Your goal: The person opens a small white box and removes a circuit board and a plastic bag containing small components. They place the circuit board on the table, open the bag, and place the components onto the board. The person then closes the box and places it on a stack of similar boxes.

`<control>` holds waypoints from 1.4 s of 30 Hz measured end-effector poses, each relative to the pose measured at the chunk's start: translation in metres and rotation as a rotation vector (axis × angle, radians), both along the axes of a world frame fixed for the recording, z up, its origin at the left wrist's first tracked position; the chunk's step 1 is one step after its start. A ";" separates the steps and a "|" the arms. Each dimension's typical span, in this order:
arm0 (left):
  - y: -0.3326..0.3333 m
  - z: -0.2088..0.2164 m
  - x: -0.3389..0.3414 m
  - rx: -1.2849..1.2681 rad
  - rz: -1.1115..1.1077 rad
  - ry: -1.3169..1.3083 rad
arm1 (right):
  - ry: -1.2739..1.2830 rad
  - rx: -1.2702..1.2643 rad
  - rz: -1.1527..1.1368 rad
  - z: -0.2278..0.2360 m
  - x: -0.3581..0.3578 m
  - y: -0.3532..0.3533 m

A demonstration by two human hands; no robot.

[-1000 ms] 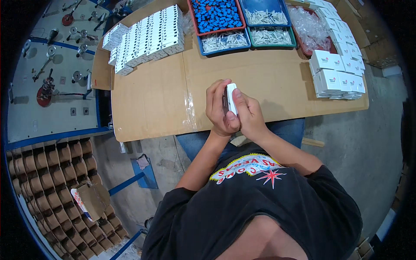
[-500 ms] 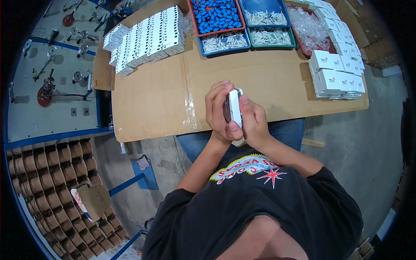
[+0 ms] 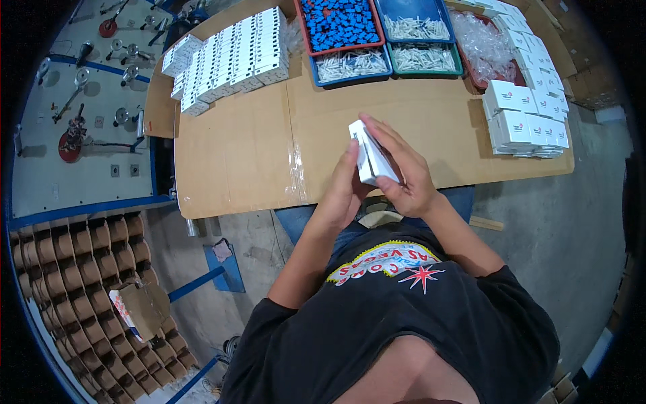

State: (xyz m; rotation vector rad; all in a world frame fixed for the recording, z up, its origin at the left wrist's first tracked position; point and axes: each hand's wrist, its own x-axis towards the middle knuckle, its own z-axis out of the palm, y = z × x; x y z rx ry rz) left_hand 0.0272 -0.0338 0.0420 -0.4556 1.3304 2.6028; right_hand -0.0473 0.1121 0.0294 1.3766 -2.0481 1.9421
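Observation:
Between my hands, over the cardboard-covered table's near edge, is a small white box (image 3: 371, 160), tilted, with a dark slit along its side. My left hand (image 3: 342, 192) presses its thumb on the box's left side; its other fingers are mostly hidden behind the box. My right hand (image 3: 412, 174) holds the right side, fingers stretched along it and thumb at the near end. What is inside the box cannot be seen.
White boxes (image 3: 232, 57) stand in rows at the back left. A red tray (image 3: 311, 48) has blue pieces; blue (image 3: 325, 83) and green (image 3: 428, 73) trays have white sticks. Clear plastic bags (image 3: 486, 47) lie beside stacked white boxes (image 3: 518, 124) at right.
The box has turned in my hands and now shows white faces where a dark brown side showed before. My left hand has moved down off its far end; my right fingers have straightened.

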 end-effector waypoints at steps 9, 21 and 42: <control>0.003 -0.022 -0.009 -0.193 0.202 0.226 | -0.326 0.003 -0.018 -0.015 0.002 0.000; 0.006 -0.042 -0.008 -0.211 0.299 0.246 | -0.092 0.101 -0.064 -0.022 0.008 0.000; 0.016 -0.037 -0.009 -0.366 0.302 0.371 | -0.359 -0.183 0.068 -0.035 0.008 0.001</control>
